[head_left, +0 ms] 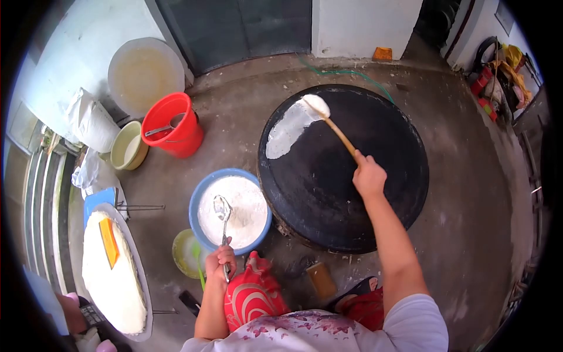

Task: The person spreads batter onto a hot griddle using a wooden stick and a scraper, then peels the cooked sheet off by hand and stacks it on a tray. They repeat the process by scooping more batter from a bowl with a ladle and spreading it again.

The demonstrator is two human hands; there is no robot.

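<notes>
My right hand (370,175) is wrapped round the handle of a wooden batter spreader (340,135). The spreader's far end sits in a lump of white batter (316,105) near the back edge of a large round black griddle (363,193). From there a thin smear of batter (287,134) runs toward the griddle's left side. My left hand (221,262) grips a metal ladle (222,208) by its handle, its bowl above the white batter in a blue basin (196,226). The basin stands close beside the griddle's left edge.
At left, an orange scraper (109,242) lies on a white pile (111,287). A red bucket (189,132) and a yellowish bowl (138,155) stand farther back. A green-yellow bowl (180,258) sits by the basin. A brown block (321,280) lies near my feet.
</notes>
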